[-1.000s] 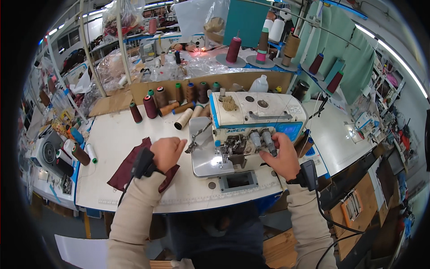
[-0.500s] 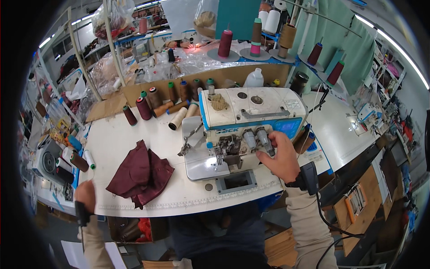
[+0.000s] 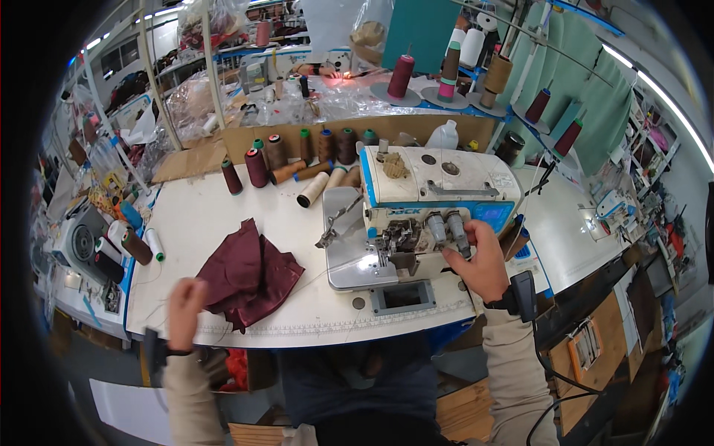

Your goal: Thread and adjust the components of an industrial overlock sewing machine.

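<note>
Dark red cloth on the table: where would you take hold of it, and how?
I'd probably pinch the dark red cloth by its lower corner, coming in over the front edge of the table. The cloth lies loosely bunched, but that corner narrows and points toward the person, with the blurred left hand close by.

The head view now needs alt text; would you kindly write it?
A person's right hand holds a grey knob on a white sewing machine, while the blurred left hand is beside crumpled maroon cloth. Thread spools cluster behind the cloth.
</note>
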Demonstrator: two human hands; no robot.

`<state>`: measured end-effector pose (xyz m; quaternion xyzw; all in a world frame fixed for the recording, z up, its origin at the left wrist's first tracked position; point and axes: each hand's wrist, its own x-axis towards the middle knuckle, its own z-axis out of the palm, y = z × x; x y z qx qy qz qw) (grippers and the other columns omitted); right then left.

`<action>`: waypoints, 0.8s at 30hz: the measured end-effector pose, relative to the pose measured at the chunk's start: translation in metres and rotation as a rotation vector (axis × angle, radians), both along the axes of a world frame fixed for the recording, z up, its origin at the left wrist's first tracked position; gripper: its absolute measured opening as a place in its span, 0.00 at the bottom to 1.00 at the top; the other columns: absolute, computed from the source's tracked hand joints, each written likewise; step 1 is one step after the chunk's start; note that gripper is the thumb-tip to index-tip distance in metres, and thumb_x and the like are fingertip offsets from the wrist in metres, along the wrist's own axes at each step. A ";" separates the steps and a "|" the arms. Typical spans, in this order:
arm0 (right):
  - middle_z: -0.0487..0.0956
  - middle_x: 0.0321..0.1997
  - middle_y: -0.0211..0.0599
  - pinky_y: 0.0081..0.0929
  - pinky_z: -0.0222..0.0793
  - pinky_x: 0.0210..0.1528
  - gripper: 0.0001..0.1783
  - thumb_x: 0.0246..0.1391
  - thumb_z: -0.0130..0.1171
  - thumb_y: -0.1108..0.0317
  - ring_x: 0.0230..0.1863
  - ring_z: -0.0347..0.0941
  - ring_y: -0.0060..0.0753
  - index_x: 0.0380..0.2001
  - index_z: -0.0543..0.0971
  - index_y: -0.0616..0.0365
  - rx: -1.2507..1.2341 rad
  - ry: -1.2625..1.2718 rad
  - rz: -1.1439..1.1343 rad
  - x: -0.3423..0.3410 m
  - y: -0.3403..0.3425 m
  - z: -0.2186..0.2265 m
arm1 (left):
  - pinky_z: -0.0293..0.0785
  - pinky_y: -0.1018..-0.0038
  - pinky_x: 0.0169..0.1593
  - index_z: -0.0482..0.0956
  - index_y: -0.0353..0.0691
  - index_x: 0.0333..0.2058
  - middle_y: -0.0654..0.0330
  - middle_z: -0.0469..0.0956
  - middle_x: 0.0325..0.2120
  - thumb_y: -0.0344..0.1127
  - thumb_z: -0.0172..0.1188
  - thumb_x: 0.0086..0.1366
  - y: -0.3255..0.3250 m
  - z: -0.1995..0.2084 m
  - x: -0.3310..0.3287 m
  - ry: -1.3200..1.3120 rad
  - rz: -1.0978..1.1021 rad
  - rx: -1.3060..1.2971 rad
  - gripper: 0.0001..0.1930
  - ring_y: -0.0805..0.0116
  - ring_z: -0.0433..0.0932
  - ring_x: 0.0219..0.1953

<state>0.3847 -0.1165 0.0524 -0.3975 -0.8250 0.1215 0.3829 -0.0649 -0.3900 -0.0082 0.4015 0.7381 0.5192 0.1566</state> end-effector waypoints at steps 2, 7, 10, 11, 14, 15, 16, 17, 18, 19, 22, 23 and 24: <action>0.74 0.43 0.48 0.36 0.70 0.49 0.30 0.42 0.70 0.66 0.46 0.73 0.47 0.48 0.71 0.64 -0.036 0.045 0.048 0.003 0.000 -0.004 | 0.70 0.82 0.30 0.76 0.35 0.47 0.65 0.78 0.32 0.40 0.59 0.68 0.060 0.007 0.081 -0.238 -0.206 0.006 0.15 0.80 0.74 0.26; 0.74 0.52 0.52 0.37 0.68 0.54 0.35 0.47 0.68 0.64 0.52 0.72 0.49 0.57 0.68 0.64 -0.034 0.037 0.010 0.037 -0.017 -0.008 | 0.61 0.71 0.24 0.74 0.31 0.25 0.58 0.69 0.18 0.40 0.60 0.66 0.123 -0.008 0.129 0.198 -0.503 -0.145 0.16 0.75 0.65 0.20; 0.75 0.50 0.49 0.37 0.68 0.53 0.33 0.48 0.68 0.64 0.51 0.72 0.48 0.56 0.68 0.64 -0.060 0.056 -0.147 0.076 -0.020 -0.027 | 0.52 0.71 0.21 0.63 0.33 0.17 0.65 0.57 0.13 0.33 0.57 0.66 0.109 0.004 0.115 -0.096 -0.423 0.003 0.20 0.80 0.56 0.19; 0.75 0.49 0.50 0.37 0.69 0.52 0.32 0.48 0.68 0.64 0.51 0.72 0.48 0.55 0.70 0.63 -0.119 0.081 -0.191 0.092 -0.014 -0.043 | 0.51 0.72 0.21 0.62 0.34 0.17 0.68 0.57 0.13 0.32 0.57 0.66 0.097 0.009 0.105 -0.047 -0.371 -0.031 0.20 0.81 0.55 0.20; 0.76 0.48 0.50 0.40 0.69 0.50 0.29 0.48 0.68 0.65 0.50 0.73 0.50 0.53 0.72 0.62 -0.161 0.028 -0.268 0.119 -0.002 -0.080 | 0.50 0.72 0.22 0.59 0.34 0.18 0.67 0.57 0.13 0.33 0.57 0.66 0.068 0.003 0.069 0.138 -0.203 0.044 0.21 0.79 0.56 0.20; 0.76 0.48 0.51 0.42 0.69 0.50 0.27 0.48 0.67 0.66 0.49 0.73 0.52 0.52 0.73 0.61 -0.145 -0.049 -0.294 0.123 0.000 -0.089 | 0.51 0.74 0.21 0.60 0.36 0.17 0.68 0.59 0.12 0.35 0.57 0.67 0.055 0.000 0.053 0.209 -0.157 0.056 0.22 0.80 0.56 0.18; 0.76 0.48 0.51 0.42 0.69 0.50 0.27 0.48 0.67 0.66 0.49 0.73 0.52 0.52 0.73 0.61 -0.151 -0.044 -0.282 0.127 0.004 -0.097 | 0.52 0.75 0.21 0.62 0.38 0.16 0.68 0.60 0.12 0.36 0.57 0.68 0.037 0.005 0.039 0.114 -0.176 -0.055 0.21 0.81 0.58 0.18; 0.76 0.48 0.51 0.44 0.68 0.49 0.26 0.48 0.66 0.67 0.49 0.72 0.55 0.51 0.74 0.60 -0.070 -0.113 -0.284 0.129 0.007 -0.104 | 0.53 0.77 0.20 0.64 0.40 0.16 0.69 0.62 0.12 0.37 0.57 0.68 0.020 0.010 0.027 0.019 -0.187 -0.168 0.21 0.82 0.59 0.17; 0.76 0.47 0.51 0.46 0.68 0.49 0.24 0.48 0.65 0.68 0.48 0.72 0.57 0.50 0.74 0.59 0.011 -0.181 -0.282 0.132 0.011 -0.110 | 0.53 0.77 0.20 0.64 0.40 0.16 0.69 0.62 0.12 0.37 0.57 0.68 0.007 0.008 0.018 0.027 -0.165 -0.177 0.21 0.82 0.59 0.17; 0.77 0.46 0.51 0.47 0.68 0.48 0.23 0.48 0.64 0.69 0.47 0.72 0.58 0.49 0.75 0.59 0.042 -0.183 -0.274 0.133 0.014 -0.115 | 0.54 0.78 0.20 0.66 0.41 0.17 0.69 0.64 0.12 0.37 0.57 0.68 -0.010 0.008 0.008 -0.023 -0.121 -0.227 0.20 0.82 0.60 0.16; 0.76 0.47 0.49 0.44 0.69 0.50 0.22 0.52 0.63 0.66 0.48 0.72 0.56 0.50 0.75 0.61 0.017 -0.225 -0.248 0.128 0.020 -0.120 | 0.56 0.80 0.19 0.68 0.42 0.18 0.69 0.66 0.12 0.39 0.56 0.69 -0.039 0.002 -0.010 -0.093 -0.041 -0.263 0.19 0.82 0.62 0.15; 0.77 0.45 0.49 0.45 0.69 0.48 0.20 0.52 0.63 0.65 0.46 0.73 0.55 0.48 0.76 0.61 -0.099 -0.174 -0.258 0.118 0.018 -0.114 | 0.56 0.80 0.19 0.69 0.42 0.19 0.69 0.67 0.12 0.39 0.56 0.69 -0.046 -0.002 -0.013 -0.117 -0.029 -0.246 0.18 0.82 0.62 0.15; 0.77 0.43 0.49 0.45 0.70 0.46 0.18 0.53 0.63 0.65 0.43 0.73 0.54 0.46 0.77 0.61 -0.213 -0.125 -0.271 0.109 0.018 -0.111 | 0.58 0.79 0.21 0.69 0.39 0.20 0.68 0.68 0.13 0.38 0.57 0.68 -0.049 0.002 -0.009 -0.102 0.021 -0.261 0.17 0.81 0.63 0.16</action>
